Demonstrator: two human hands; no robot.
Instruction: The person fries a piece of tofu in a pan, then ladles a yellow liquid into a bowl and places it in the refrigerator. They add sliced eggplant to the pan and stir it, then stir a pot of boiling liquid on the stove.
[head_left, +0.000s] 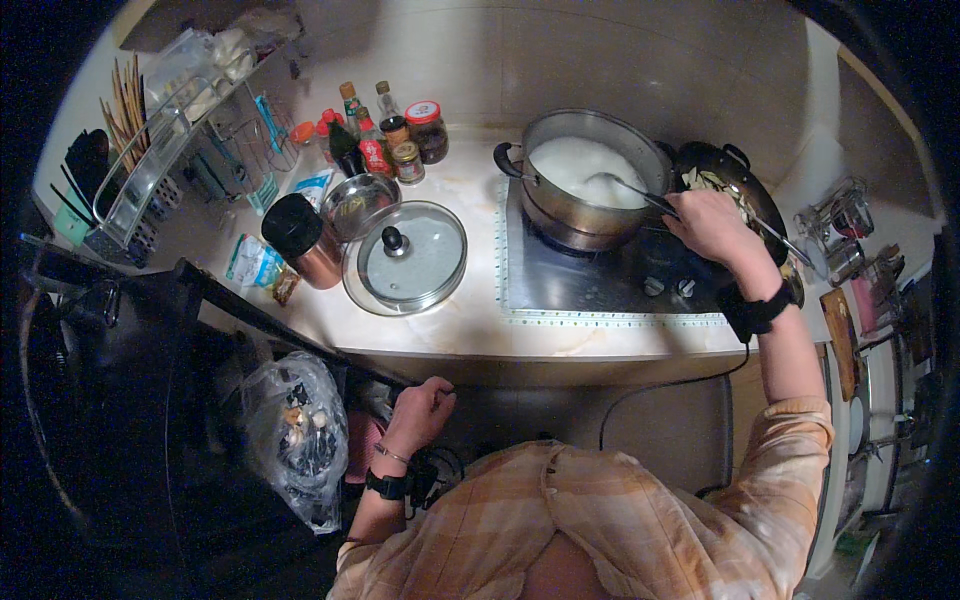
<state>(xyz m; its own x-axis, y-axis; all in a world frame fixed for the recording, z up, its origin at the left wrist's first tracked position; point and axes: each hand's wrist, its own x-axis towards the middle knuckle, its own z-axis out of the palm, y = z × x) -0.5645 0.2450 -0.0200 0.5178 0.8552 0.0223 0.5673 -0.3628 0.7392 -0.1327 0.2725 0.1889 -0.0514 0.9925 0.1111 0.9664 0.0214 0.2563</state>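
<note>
My right hand (709, 223) grips the dark handle of a metal ladle (626, 186), whose bowl end dips into white, foamy liquid (576, 166). That liquid is inside a deep steel pot (592, 234) standing on the left side of a black gas cooktop (592, 281). Below the counter's front edge hangs my left hand (422, 409), fingers loosely curled, with nothing visible in it; its palm side is hidden. Behind my right hand, a black wok (765, 196) holds pale sliced food (701, 180) and a metal utensil.
A glass lid (415, 262) lies left of the cooktop, near a steel bowl (364, 201) and a copper-coloured flask (319, 259). Several sauce bottles (371, 146) stand at the back. A plastic bag (296, 442) hangs by my left arm. A cable (637, 390) trails from my right wristband.
</note>
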